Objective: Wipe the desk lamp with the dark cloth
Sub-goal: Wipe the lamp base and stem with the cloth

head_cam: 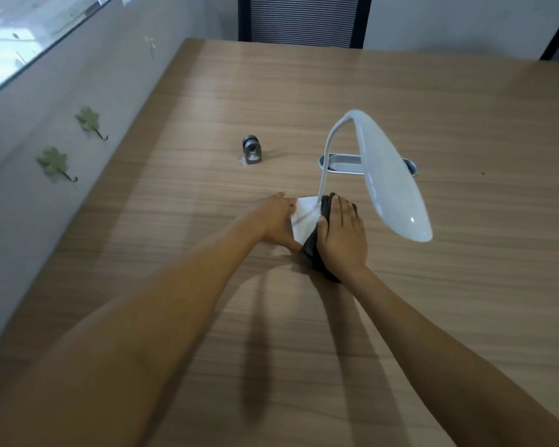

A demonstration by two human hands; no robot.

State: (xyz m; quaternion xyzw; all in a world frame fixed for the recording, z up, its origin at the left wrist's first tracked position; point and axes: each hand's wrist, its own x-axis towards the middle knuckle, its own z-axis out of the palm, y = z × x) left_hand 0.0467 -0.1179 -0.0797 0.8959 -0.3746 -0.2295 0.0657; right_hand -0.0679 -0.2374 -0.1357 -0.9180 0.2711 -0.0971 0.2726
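Observation:
A white desk lamp (388,175) stands in the middle of the wooden table, its long oval head leaning toward me and to the right on a thin curved neck. Its flat white base (305,213) lies between my hands. My left hand (276,221) grips the base's left edge, fingers along the far side and thumb at the near corner. My right hand (344,235) lies flat on the dark cloth (317,250), pressing it onto the right part of the base beside the neck. The cloth's near end trails onto the table.
A small metal fitting (251,150) stands on the table (465,285) left of the lamp. A grey oval cable tray (339,163) is set into the table behind the lamp. The wall with two leaf hooks (88,121) runs along the left. A mesh chair (304,21) stands beyond the far edge.

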